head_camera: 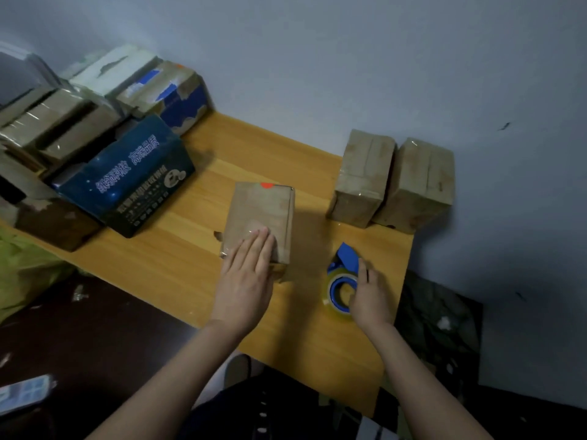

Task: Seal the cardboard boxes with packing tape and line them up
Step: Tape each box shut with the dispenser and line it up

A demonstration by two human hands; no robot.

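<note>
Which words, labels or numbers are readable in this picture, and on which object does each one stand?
"高端品质": large pale characters on the dark blue box.
Four characters left of it: blurred, possibly ending "科技".
Smaller lines lower on that box: too small to read.
The red sticker on the brown box under the left hand: no text visible.
The tape dispenser: none.
</note>
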